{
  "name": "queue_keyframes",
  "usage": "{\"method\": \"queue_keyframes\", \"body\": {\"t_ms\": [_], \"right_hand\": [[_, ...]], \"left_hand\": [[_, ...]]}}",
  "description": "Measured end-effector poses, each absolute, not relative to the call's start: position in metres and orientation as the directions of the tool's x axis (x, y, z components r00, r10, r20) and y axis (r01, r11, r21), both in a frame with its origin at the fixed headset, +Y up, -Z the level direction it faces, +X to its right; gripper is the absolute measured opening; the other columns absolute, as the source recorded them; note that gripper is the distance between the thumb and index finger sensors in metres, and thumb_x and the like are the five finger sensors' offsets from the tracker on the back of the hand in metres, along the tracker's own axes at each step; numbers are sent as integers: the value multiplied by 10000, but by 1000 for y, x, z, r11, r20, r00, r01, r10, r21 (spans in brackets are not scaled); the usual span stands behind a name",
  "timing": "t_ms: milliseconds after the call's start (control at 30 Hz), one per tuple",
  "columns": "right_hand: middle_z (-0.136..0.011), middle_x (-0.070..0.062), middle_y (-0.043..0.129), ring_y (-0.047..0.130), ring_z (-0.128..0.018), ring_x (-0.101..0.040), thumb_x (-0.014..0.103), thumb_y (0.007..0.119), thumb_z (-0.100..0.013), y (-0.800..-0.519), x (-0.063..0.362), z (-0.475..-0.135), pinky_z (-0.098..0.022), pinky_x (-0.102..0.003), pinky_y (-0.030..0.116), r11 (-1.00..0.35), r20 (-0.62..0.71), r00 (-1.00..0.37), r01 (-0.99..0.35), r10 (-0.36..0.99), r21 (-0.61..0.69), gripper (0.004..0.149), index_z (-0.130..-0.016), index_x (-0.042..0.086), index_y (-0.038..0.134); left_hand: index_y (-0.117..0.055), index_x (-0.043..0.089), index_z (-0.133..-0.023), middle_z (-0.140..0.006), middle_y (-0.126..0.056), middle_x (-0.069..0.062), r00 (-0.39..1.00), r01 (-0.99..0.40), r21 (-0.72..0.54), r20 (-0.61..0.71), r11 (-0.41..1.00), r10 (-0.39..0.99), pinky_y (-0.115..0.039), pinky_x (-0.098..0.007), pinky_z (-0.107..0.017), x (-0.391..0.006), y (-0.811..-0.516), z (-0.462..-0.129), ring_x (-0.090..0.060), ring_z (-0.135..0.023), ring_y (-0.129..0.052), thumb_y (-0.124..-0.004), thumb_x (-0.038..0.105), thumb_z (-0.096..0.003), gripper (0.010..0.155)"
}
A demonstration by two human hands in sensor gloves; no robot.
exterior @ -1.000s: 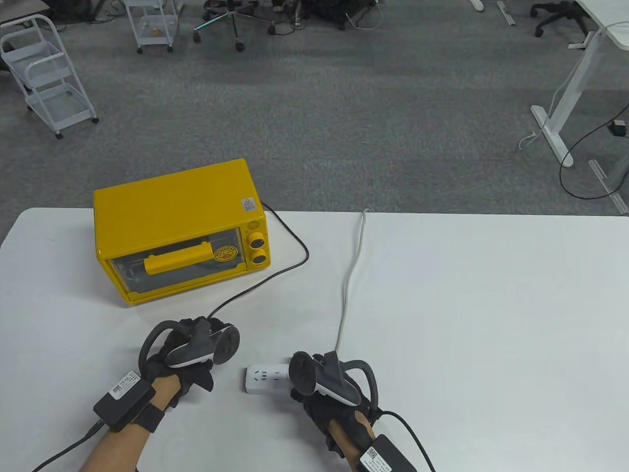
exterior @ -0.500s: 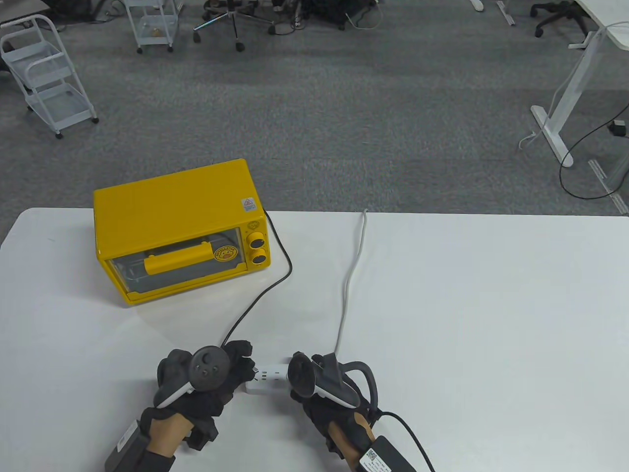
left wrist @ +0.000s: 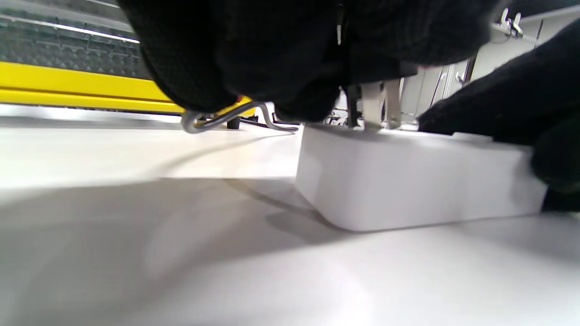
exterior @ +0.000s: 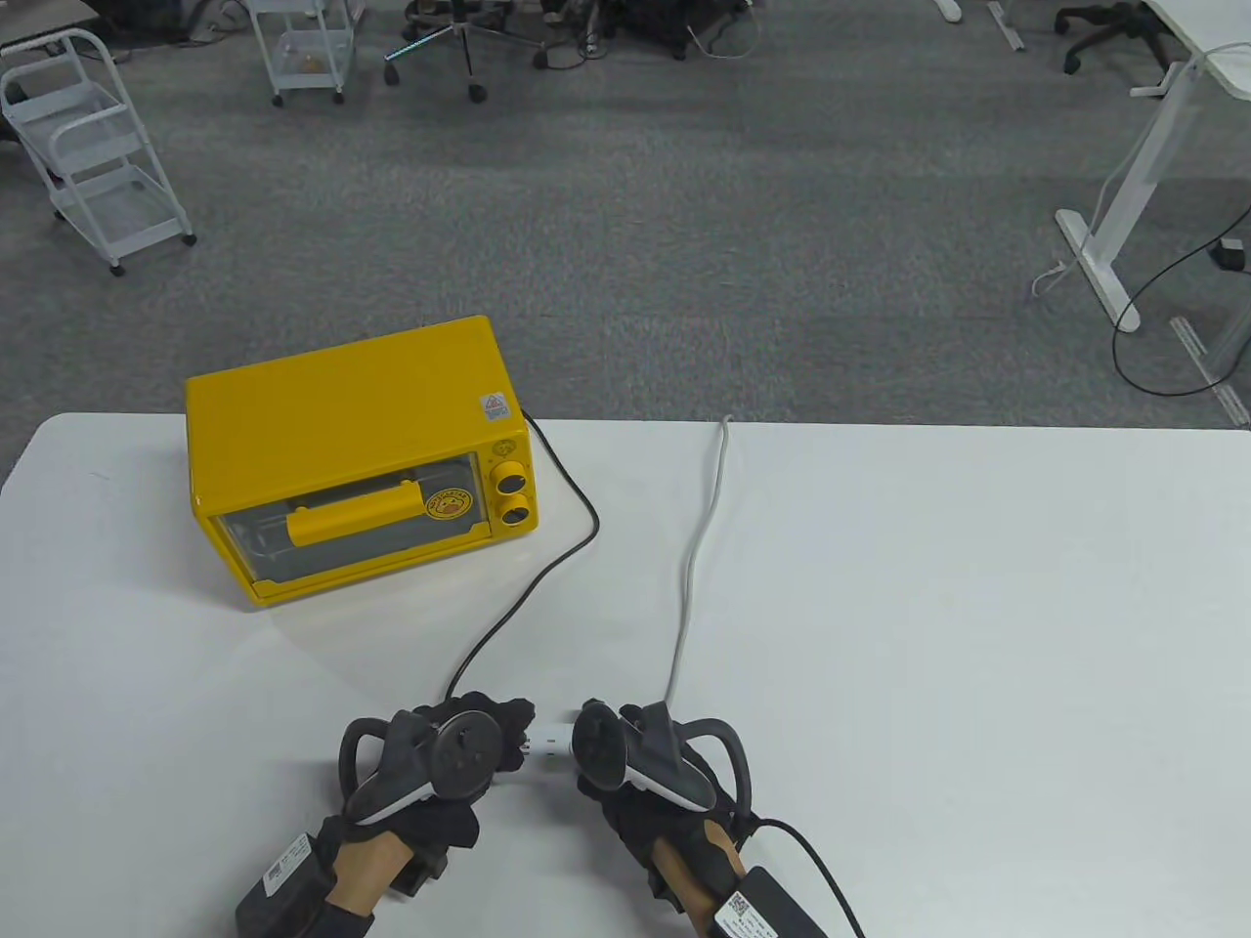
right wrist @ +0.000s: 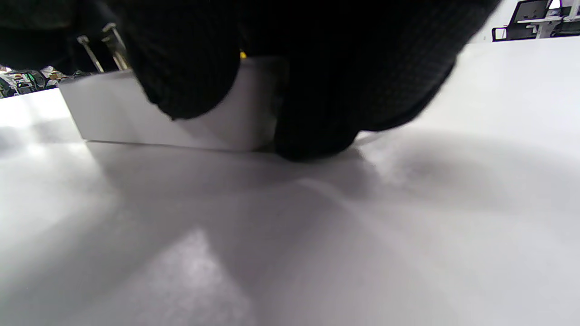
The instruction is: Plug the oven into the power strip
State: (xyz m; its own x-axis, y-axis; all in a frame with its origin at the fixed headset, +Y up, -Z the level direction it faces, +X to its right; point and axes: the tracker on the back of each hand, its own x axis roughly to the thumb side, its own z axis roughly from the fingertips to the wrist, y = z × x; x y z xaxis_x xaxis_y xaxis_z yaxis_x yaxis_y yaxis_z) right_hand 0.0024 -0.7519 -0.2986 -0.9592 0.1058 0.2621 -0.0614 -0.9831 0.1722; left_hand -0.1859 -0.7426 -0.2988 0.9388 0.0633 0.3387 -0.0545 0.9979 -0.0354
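The yellow oven [exterior: 357, 454] stands at the left of the white bench [exterior: 928, 635] in the table view, its door facing the lower edge of the frame. Its black cord [exterior: 533, 596] runs from the oven's right rear corner, curves across the bench and ends at the left hand [exterior: 430, 772] near the bottom centre. That hand's fingers [left wrist: 281, 50] pinch the plug [left wrist: 376, 68], and in the left wrist view the metal prongs [left wrist: 378, 106] point down onto the top face of the white power strip [left wrist: 408, 181], still largely exposed above it. The power strip lies flat on the bench between the two hands. The right hand [exterior: 650, 772] holds its right end: in the right wrist view its fingers [right wrist: 190, 68] press against the strip's side and top. A pale grey cable [exterior: 699, 547] leads from the strip toward the far edge of the bench.
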Motion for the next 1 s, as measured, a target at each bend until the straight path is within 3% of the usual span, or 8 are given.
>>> {"method": "queue_keyframes", "body": {"t_ms": [167,433,533,700,1000], "right_hand": [[-891,-163,831,1028,-623,-149,443,843,-417,-752,2,-298,-474,-311,902,-983,263,-959,-61,106,172,714,-1064,219,639],[-889,-163,831,1031,-623,-153,442,839,-415,-753,2,-297,-472,-314,903,-984,266,-959,-57,100,167,710,-1061,222,642],[-888,-159,833,1032,-618,-152,444,843,-413,-753,3,-298,-470,-312,903,-984,265,-957,-72,114,164,709,-1059,232,644],[-888,-157,831,1032,-617,-152,441,841,-412,-753,3,-298,-470,-313,902,-984,262,-959,-66,109,166,708,-1059,233,642],[-887,-157,832,1030,-619,-159,439,842,-413,-754,2,-296,-471,-316,900,-985,256,-961,-71,109,155,705,-1059,236,644]], "left_hand": [[-771,433,-978,-860,-997,28,937,29,-19,348,999,-21,-879,-463,-618,-178,-738,-296,-99,-428,-1002,-699,444,-362,621],[-737,508,-944,-830,-978,59,939,180,-106,314,978,-138,-839,-425,-625,-161,-732,-305,-69,-431,-962,-697,500,-342,604],[-691,533,-941,-811,-968,68,938,241,-120,285,963,-199,-937,-452,-592,-162,-737,-305,-77,-476,-1074,-678,535,-330,610],[-680,534,-946,-809,-949,21,959,156,-169,263,973,-108,-916,-504,-608,-167,-739,-309,-95,-468,-1054,-682,534,-334,611],[-645,552,-954,-824,-903,-13,971,128,-207,227,970,-79,-884,-548,-637,-169,-745,-309,-101,-467,-998,-684,532,-328,628]]}}
